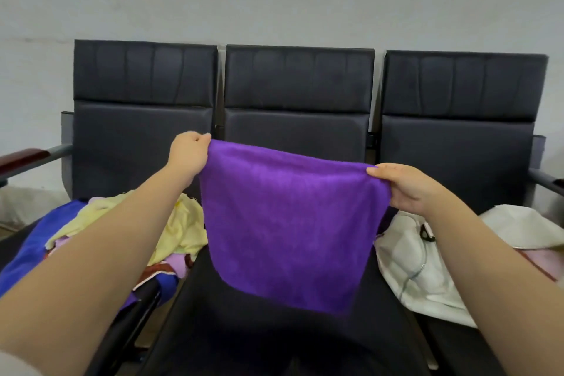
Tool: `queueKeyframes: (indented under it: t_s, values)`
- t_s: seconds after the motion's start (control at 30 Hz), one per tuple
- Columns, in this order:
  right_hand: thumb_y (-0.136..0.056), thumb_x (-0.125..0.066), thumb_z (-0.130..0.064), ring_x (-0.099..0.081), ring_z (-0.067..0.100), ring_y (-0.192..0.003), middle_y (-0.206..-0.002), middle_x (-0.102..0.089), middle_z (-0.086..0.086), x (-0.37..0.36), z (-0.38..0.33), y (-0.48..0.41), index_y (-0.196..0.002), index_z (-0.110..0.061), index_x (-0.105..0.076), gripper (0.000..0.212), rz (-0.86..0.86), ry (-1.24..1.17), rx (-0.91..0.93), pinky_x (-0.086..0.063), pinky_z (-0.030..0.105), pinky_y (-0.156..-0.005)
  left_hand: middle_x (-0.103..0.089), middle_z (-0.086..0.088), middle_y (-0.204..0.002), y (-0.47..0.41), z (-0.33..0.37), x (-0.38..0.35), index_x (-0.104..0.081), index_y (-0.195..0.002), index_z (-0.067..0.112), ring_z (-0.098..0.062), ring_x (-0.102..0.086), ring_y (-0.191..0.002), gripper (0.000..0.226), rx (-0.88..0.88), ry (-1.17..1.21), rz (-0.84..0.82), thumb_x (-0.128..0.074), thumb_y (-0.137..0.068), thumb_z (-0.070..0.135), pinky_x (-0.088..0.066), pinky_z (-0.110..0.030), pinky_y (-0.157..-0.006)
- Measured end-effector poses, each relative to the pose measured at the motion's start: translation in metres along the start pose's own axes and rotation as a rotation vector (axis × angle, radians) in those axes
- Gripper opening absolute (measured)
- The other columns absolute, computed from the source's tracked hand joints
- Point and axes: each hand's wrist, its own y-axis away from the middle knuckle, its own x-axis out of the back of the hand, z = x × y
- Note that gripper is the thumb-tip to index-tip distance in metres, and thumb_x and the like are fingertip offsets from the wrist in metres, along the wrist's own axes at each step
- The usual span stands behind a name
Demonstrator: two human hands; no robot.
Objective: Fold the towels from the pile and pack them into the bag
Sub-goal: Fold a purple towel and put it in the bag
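A purple towel (290, 223) hangs spread out in the air above the middle seat. My left hand (189, 152) pinches its upper left corner. My right hand (406, 186) pinches its upper right corner. The towel's lower edge hangs free above the seat cushion. A pile of towels (128, 229) in yellow, blue and pink lies on the left seat, partly hidden by my left forearm. A white bag (409, 259) lies on the right seat, partly behind my right forearm.
Three joined black seats (299, 82) stand against a pale wall. The middle seat cushion (274, 339) lies below the towel. Armrests stick out at the far left (27, 159) and far right (549, 180).
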Motion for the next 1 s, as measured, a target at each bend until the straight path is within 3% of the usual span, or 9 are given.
queueKeyframes:
  t_s: [0.1,0.17,0.33,0.43,0.57,0.7,0.8,0.9,1.0]
  values:
    - [-0.086,-0.062,-0.004,-0.06,0.017,-0.063,-0.079,-0.062,0.008,-0.024,0.0,-0.011,-0.088,-0.007,-0.062,0.004,0.199,-0.162,-0.059,-0.054,0.024,-0.047,-0.055,-0.011,-0.082,0.012,0.006,-0.015,-0.06,-0.092,0.006,-0.023,-0.05,-0.07,0.016,0.304,0.283,-0.099,-0.054,-0.096,0.02,-0.042,-0.032,-0.064]
    - [-0.084,-0.066,-0.001,-0.06,0.018,-0.064,-0.078,-0.063,0.009,-0.046,0.0,-0.018,-0.082,-0.007,-0.063,0.007,0.288,-0.145,-0.022,-0.054,0.026,-0.05,-0.055,-0.007,-0.08,0.028,0.021,-0.03,-0.058,-0.091,0.009,-0.018,-0.052,-0.065,0.012,0.396,0.477,-0.197,-0.053,-0.097,0.017,-0.044,-0.029,-0.058]
    - [-0.075,-0.081,-0.013,-0.066,0.022,-0.075,-0.081,-0.071,0.009,-0.107,0.004,-0.025,-0.079,-0.011,-0.071,0.011,0.404,0.119,0.269,-0.056,0.034,-0.068,-0.058,-0.008,-0.073,0.078,0.068,-0.072,-0.055,-0.078,0.013,-0.014,-0.057,-0.051,0.02,0.231,0.616,-0.44,-0.052,-0.098,0.015,-0.05,-0.022,-0.045]
    - [-0.089,-0.067,-0.02,-0.065,0.013,-0.083,-0.083,-0.069,-0.004,-0.126,0.004,-0.015,-0.085,-0.021,-0.071,0.006,0.39,0.248,0.382,-0.056,0.027,-0.073,-0.068,-0.007,-0.08,0.098,0.08,-0.083,-0.063,-0.093,0.012,-0.014,-0.068,-0.061,0.012,0.132,0.581,-0.395,-0.052,-0.098,0.013,-0.054,-0.02,-0.051]
    - [-0.094,-0.06,-0.018,-0.067,0.013,-0.093,-0.095,-0.073,-0.002,-0.125,0.007,-0.003,-0.105,-0.017,-0.073,0.017,0.278,0.148,0.463,-0.056,0.03,-0.083,-0.069,0.0,-0.096,0.104,0.073,-0.081,-0.064,-0.117,0.011,-0.008,-0.071,-0.08,0.032,-0.008,0.631,-0.443,-0.043,-0.096,-0.002,-0.057,-0.02,-0.067]
    - [-0.087,-0.07,-0.019,-0.066,0.01,-0.102,-0.109,-0.071,-0.002,-0.119,0.01,0.0,-0.12,-0.017,-0.068,0.033,0.181,0.227,0.555,-0.054,0.031,-0.092,-0.061,0.004,-0.098,0.108,0.064,-0.081,-0.065,-0.106,0.011,0.002,-0.065,-0.077,0.029,-0.308,0.387,-0.419,-0.045,-0.093,-0.006,-0.057,-0.02,-0.069]
    - [-0.089,-0.067,-0.015,-0.061,0.013,-0.111,-0.118,-0.067,0.0,-0.113,0.009,0.001,-0.121,-0.018,-0.067,0.032,0.196,0.315,0.553,-0.05,0.037,-0.099,-0.056,0.008,-0.107,0.101,0.048,-0.082,-0.067,-0.112,0.017,-0.001,-0.057,-0.092,0.032,-0.478,0.197,-0.326,-0.053,-0.09,-0.001,-0.05,-0.023,-0.085]
    - [-0.092,-0.063,-0.013,-0.06,0.014,-0.11,-0.117,-0.066,0.0,-0.105,0.008,0.003,-0.122,-0.016,-0.066,0.03,0.211,0.416,0.551,-0.051,0.037,-0.099,-0.051,0.006,-0.12,0.091,0.03,-0.081,-0.061,-0.119,0.022,-0.008,-0.048,-0.112,0.035,-0.505,0.021,-0.128,-0.065,-0.086,0.013,-0.042,-0.034,-0.1]
    - [-0.091,-0.064,-0.012,-0.063,0.012,-0.106,-0.114,-0.068,0.001,-0.097,0.005,0.004,-0.128,-0.014,-0.061,0.037,0.226,0.373,0.557,-0.053,0.025,-0.09,-0.054,0.008,-0.124,0.085,0.014,-0.072,-0.053,-0.127,0.024,-0.009,-0.05,-0.116,0.04,-0.381,-0.046,-0.498,-0.065,-0.089,0.024,-0.041,-0.039,-0.105]
